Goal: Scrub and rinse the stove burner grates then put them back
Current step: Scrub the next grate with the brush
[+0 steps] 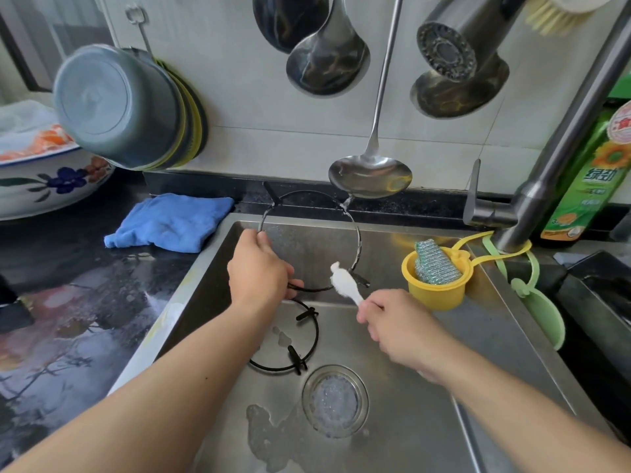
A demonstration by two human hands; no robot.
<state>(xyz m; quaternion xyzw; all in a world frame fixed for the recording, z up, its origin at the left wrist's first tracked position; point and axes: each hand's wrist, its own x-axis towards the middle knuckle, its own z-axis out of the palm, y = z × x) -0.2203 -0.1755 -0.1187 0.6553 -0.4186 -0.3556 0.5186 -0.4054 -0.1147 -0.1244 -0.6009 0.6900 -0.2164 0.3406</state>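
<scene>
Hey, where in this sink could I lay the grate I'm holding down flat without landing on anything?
Barest is the sink floor right of the round drain strainer, below the yellow sponge cup. The back floor under the raised black ring grate is open too. The left middle is crowded: a second black grate lies there.
</scene>
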